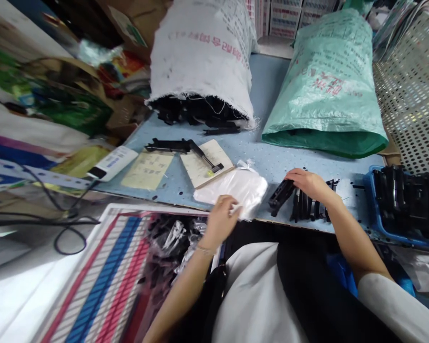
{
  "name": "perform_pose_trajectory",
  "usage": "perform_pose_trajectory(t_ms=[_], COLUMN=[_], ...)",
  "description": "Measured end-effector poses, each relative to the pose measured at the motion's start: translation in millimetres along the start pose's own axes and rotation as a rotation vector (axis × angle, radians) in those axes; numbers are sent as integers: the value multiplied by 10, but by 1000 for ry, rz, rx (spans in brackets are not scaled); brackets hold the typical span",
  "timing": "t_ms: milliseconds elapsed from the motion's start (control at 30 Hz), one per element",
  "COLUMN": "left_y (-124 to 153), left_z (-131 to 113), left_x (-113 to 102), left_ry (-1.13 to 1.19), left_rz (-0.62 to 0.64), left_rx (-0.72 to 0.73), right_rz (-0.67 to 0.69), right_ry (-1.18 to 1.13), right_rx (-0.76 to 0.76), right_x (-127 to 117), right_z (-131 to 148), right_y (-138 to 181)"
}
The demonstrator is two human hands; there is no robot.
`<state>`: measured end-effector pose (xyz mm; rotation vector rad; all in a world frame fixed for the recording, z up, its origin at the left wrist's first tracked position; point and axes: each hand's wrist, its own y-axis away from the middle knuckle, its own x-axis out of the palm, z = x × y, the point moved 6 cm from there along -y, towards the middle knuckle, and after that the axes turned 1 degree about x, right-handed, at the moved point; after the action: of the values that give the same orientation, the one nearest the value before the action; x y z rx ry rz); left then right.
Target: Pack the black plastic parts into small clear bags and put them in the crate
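Note:
My left hand (222,215) pinches the near edge of a stack of clear plastic bags (241,188) lying on the blue table (271,162). My right hand (307,185) rests on a row of black plastic parts (302,202) near the table's front edge, its fingers curled over one black part (280,195) at the row's left end. A striped woven bag (128,271) below the table at my left holds bagged black parts (171,243).
A white sack (203,52) spilling black parts and a green sack (329,81) lie at the back. A blue tray (373,209) of black parts stands at the right. Paper cards (148,169), a notepad (205,162) and a long black part (180,145) lie mid-table. Clutter and cables fill the left.

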<state>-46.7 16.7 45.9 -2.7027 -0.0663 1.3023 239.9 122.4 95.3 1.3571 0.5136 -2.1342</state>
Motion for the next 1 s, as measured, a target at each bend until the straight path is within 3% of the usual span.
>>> perform_pose_trajectory(t_ms=[67, 167, 300, 400, 533, 633, 700, 800, 900, 1000], left_y=[-172, -390, -523, -505, -426, -369, -344, -350, -377, -343], left_z=[-269, -225, 13, 28, -108, -127, -152, -154, -131, -112], left_x=[276, 472, 398, 314, 218, 38, -22, 12, 72, 73], left_ry=[-85, -63, 328, 482, 488, 330, 169, 90, 180, 207], left_rz=[35, 97, 71, 4, -23, -121, -115, -44, -9, -14], left_rx=[100, 50, -16, -65, -42, 44, 155, 208, 152, 105], right_rz=[-106, -209, -119, -39, -53, -183, -187, 77, 374, 401], right_ry=[-173, -532, -1319, -1692, -1786, -1720, -1702, -1794, -1983, -2161], right_rx=[88, 264, 450, 482, 519, 568, 567, 529, 536, 577], right_x=[-81, 45, 619, 985, 1212, 1143, 1041, 1019, 1213, 1474], right_z=[-49, -49, 276, 621, 743, 577, 510, 646, 898, 983], right_y=[107, 286, 378, 235, -59, -78, 40, 309, 552, 588])
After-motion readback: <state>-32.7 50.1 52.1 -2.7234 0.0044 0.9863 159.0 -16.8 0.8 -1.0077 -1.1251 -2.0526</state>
